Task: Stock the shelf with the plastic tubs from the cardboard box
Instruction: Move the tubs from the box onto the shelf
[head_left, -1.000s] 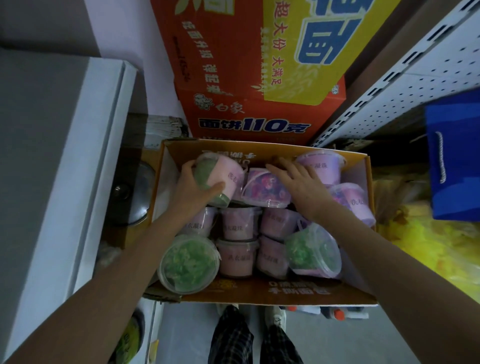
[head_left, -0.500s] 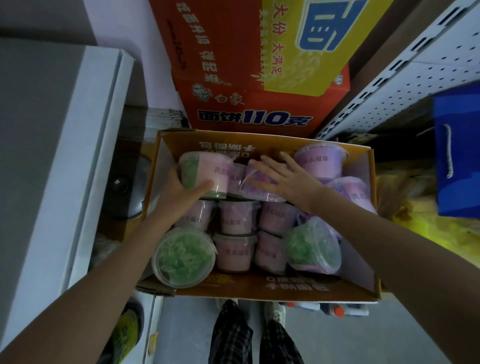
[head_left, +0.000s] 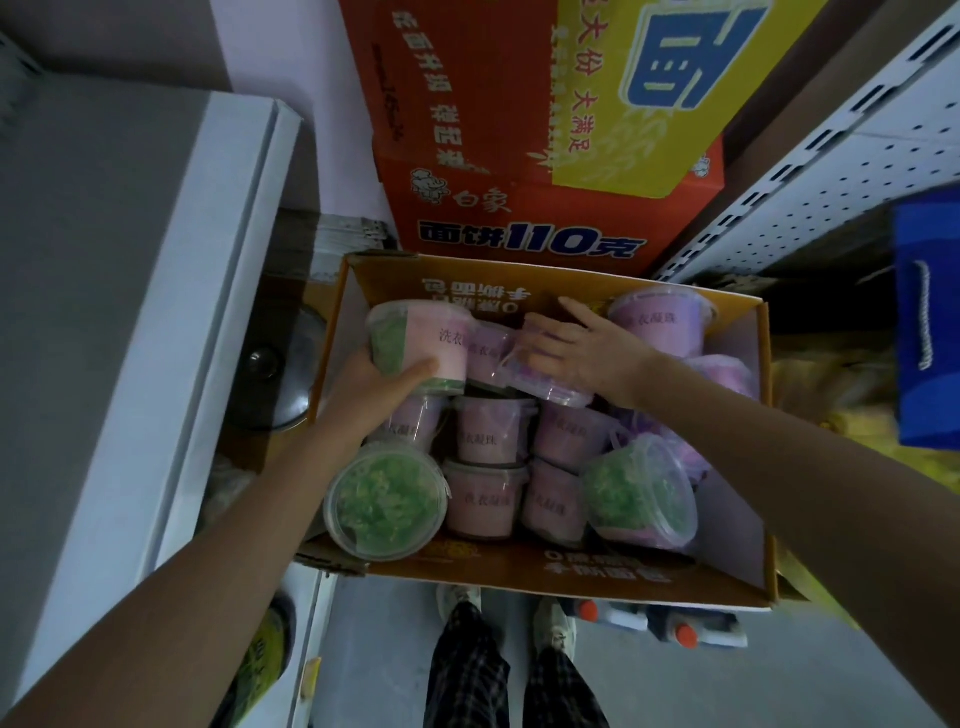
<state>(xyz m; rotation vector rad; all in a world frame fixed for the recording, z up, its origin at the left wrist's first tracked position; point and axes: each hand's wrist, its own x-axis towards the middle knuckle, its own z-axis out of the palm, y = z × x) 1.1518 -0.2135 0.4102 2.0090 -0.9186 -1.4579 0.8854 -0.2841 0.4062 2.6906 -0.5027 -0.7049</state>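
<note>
Head view, looking straight down, shows us an open cardboard box (head_left: 737, 540) packed with round plastic tubs, most with pink labels and a few showing green contents through clear lids.

Our left hand (head_left: 371, 395) is curled around a green-and-pink tub (head_left: 418, 340) at the box's far left corner. That tub is tipped on its side, the thumb lying across its pink label and the palm under its lower edge, so it sits above and slightly beyond the hand. We cannot see the fingers behind it.

Our right hand (head_left: 582, 348) lies palm down over a clear tub with purple contents (head_left: 540, 371) in the middle of the far row. The fingers are spread and draped over its lid and side; the tub is tilted, directly beneath the hand and touching it. Whether the fingers have closed underneath, we cannot tell.

Just right of that hand stands a lilac tub (head_left: 657, 322) in the far right corner. Nearer to us, a green-filled tub (head_left: 387, 506) sits by the left forearm and another green tub (head_left: 641, 499) leans below the right forearm.

Beyond the box stands a red and yellow carton (head_left: 519, 130), with white perforated shelving (head_left: 831, 171) to the right.
</note>
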